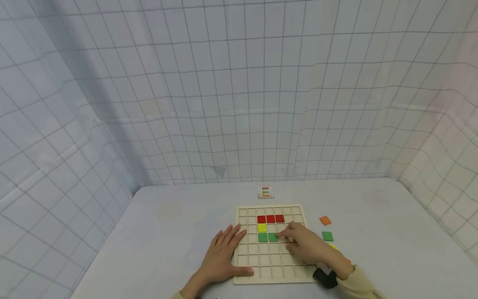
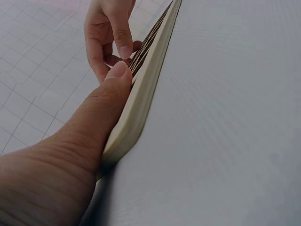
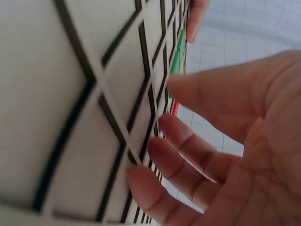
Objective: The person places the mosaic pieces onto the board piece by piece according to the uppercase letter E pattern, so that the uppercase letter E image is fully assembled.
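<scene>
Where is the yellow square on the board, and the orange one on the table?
yellow tile [image 1: 262, 227]: head view, middle of its top face.
orange tile [image 1: 325, 220]: head view, middle of its top face.

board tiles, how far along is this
Done: three red tiles, a yellow tile and two green tiles sit in the wooden grid board. In hand: the right hand fingers the second green; the left hand steadies the board. Left: loose orange and green tiles beside it.
</scene>
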The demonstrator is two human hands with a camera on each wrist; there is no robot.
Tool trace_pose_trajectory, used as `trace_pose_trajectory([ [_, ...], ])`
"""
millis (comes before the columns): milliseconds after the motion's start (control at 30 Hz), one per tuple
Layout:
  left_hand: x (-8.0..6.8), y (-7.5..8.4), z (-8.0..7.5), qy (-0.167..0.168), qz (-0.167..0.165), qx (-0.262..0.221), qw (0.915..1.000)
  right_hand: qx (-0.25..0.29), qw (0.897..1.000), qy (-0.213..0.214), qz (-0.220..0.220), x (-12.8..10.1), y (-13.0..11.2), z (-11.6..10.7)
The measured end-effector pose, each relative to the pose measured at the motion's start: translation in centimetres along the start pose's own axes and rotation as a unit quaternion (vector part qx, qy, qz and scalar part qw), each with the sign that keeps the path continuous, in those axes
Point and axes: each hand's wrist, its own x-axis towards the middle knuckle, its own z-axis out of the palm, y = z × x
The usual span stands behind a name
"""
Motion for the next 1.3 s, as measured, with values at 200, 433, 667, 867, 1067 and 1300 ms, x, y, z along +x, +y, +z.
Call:
trace_pose_trajectory([
  [200,0.0,0.0,0.2,-0.002,-0.003,0.001,1.0,0.084,0.996,-0.035,-0.019,-1.3,1.2,-2.5],
  [433,0.1,-0.1,0.2,-0.002,0.001,0.0,1.0,0.042,0.998,0.004,0.045,-3.2,3.7,-6.3],
  [667,0.1,-0.1,0.1,-0.002,-0.002,0.003,1.0,0.005,0.989,0.004,0.151,-4.8,5.4,-7.8],
  [867,0.1,0.1,0.1,-0.001,-0.003,-0.001,1.0,0.002,0.984,-0.008,0.177,-4.8,6.1,-7.0],
  [1067,0.1,0.3,0.0,0.0,-0.002,-0.002,1.0,-0.008,0.983,-0.003,0.182,-4.6,6.3,-6.3],
  [1300,0.0,0.4,-0.1,-0.002,-0.004,0.0,1.0,-0.014,0.979,0.003,0.202,-4.4,6.3,-6.1],
])
